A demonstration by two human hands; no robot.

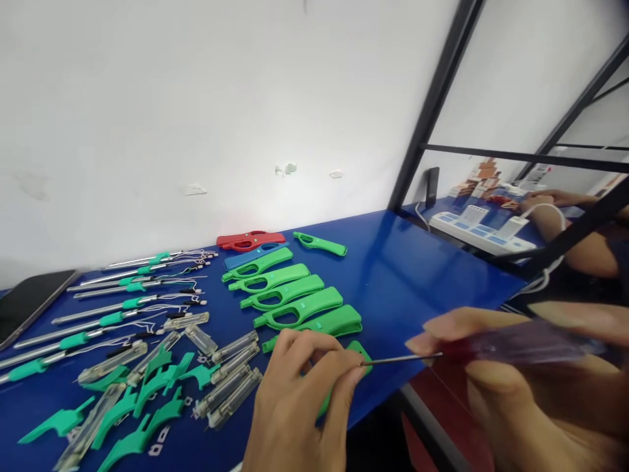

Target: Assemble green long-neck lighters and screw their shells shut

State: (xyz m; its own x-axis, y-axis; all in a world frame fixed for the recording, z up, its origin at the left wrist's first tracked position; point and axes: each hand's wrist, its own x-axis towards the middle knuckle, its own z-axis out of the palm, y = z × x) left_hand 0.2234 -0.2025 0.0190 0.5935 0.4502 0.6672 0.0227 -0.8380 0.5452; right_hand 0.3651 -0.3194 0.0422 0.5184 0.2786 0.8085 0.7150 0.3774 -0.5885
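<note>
My left hand [301,410] is closed around a green lighter casing [361,351], mostly hidden behind the fingers. A screwdriver [511,346] with a red and clear handle is gripped by my right hand [535,400], blurred by motion. Its thin shaft points left, and the tip meets the casing beside my left thumb and fingertip. Beyond my left hand lies a row of green lighter casings [295,295], with a blue casing [246,257] and red casings [250,240] at the far end. Whether a screw sits under the tip, I cannot tell.
On the blue table [378,282] at left lie metal lighter tubes [98,323] with wires, clear fuel tanks [230,387] and green triggers [147,413]. A phone [34,301] rests far left. Behind the black frame [437,98] are a power strip [481,229] and another person's arm [574,242].
</note>
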